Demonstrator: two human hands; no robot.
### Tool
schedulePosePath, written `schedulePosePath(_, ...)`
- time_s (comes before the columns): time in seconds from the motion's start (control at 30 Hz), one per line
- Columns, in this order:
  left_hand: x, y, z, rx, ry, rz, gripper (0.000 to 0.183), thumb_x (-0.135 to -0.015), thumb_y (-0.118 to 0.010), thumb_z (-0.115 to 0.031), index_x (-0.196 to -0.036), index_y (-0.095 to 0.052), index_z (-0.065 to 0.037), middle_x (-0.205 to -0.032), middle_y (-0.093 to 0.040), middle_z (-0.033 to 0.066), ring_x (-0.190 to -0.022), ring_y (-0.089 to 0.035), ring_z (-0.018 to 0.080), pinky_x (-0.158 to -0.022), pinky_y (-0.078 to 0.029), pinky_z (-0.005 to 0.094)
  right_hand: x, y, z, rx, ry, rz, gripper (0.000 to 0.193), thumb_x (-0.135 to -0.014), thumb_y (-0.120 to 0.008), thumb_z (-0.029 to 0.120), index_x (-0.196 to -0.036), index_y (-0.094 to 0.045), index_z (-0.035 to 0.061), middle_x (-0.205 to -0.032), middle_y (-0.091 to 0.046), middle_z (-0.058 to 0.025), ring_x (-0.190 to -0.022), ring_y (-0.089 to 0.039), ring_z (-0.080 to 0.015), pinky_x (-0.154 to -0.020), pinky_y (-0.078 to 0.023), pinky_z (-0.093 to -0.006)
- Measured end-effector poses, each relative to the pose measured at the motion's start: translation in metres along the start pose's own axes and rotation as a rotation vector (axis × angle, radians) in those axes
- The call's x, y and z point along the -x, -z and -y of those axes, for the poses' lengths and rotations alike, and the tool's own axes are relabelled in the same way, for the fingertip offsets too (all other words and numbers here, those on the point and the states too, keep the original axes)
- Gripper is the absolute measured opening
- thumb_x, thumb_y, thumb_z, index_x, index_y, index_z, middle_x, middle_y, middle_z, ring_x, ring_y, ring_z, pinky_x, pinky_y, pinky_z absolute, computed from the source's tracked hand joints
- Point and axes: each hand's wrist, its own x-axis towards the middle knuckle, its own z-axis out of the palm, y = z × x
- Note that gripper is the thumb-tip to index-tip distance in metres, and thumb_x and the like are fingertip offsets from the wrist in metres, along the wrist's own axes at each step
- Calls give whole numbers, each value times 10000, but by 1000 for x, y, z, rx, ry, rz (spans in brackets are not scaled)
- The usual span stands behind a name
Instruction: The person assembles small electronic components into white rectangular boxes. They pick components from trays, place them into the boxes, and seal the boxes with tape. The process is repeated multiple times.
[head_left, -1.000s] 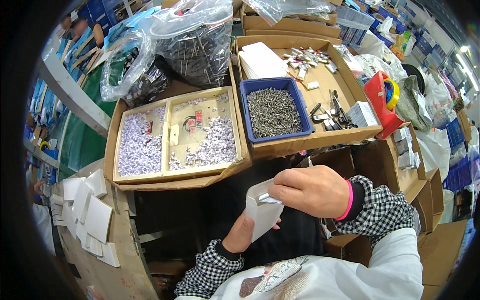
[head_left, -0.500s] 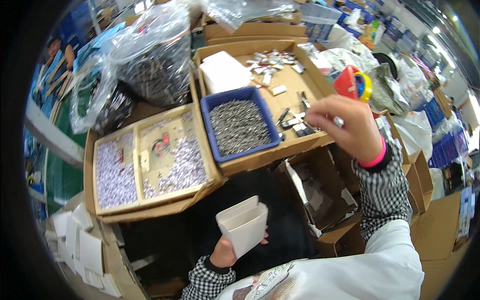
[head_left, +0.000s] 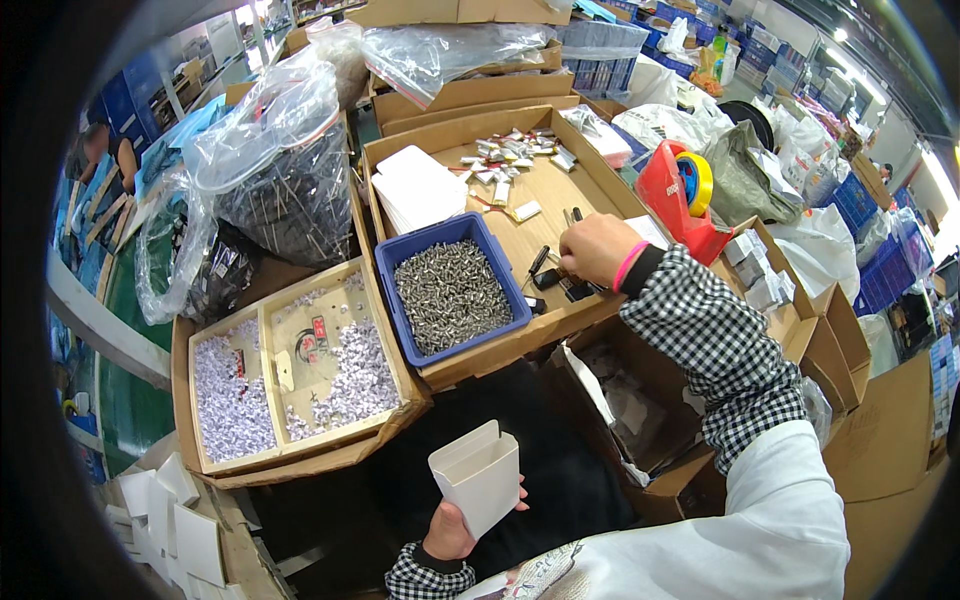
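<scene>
My left hand grips a small white carton from below, its top flap up and its mouth uncovered. My right hand is over the front right of a shallow cardboard tray, fingers curled down among small black parts. Its fingertips are hidden, so I cannot see what lies between them. A slim black piece rests just left of that hand. Farther back in the tray are several small silver pieces and a stack of white cards or flat cartons.
Left of my right hand, a blue bin holds many small metal parts. A divided wooden tray contains tiny pale pieces. A red tape dispenser stands at the right, above an open cardboard box. White flat cartons lie lower left.
My right hand has moved left and down onto the black parts in the tray. My left hand still holds the carton, and the whole view has shifted slightly.
</scene>
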Motion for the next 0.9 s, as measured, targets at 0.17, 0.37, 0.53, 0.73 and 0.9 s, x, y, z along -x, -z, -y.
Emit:
schedulePosePath(0.17,1,0,1,-13,-9,9,1063,-674,-614,-711,-1364,-299,34,-1210,-510,225,-1051,-570,293,-888,-486,446,-3,2,8,176,5,62,153,-761,-596,111,-842,-708,45,-903,-680,-148,-869,-656,-291,-756,-527,-366)
schedulePosePath(0.37,4,2,2,-39,-25,18,1056,-691,-579,-723,-1367,-290,35,-1219,-501,225,-1063,-563,289,-896,-481,446,-2,17,6,67,-149,121,223,-750,-635,233,-877,-711,65,-918,-681,-143,-863,-656,-282,-763,-514,-382)
schedulePosePath(0.53,6,3,1,-84,-41,-21,1030,-688,-545,-752,-1360,-307,-9,-1183,-532,222,-1042,-577,299,-852,-500,453,2,25,-1,-415,-65,-32,249,-731,-624,249,-878,-694,59,-831,-675,-145,-796,-644,-292,-733,-506,-361)
schedulePosePath(0.73,10,12,5,37,-36,37,988,-762,-571,-664,-1395,-248,24,-1267,-473,208,-1102,-536,277,-926,-456,440,5,8,-2,-342,145,-86,249,-769,-591,247,-931,-690,86,-814,-669,-140,-735,-638,-309,-690,-504,-378)
schedulePosePath(0.9,10,22,30,52,-88,100,847,-856,-502,-589,-1415,-222,-18,-1259,-467,173,-1101,-527,236,-894,-473,376,2,-14,-11,-324,198,-81,180,-744,-646,209,-760,-618,33,-672,-600,-139,-609,-593,-280,-565,-462,-374)
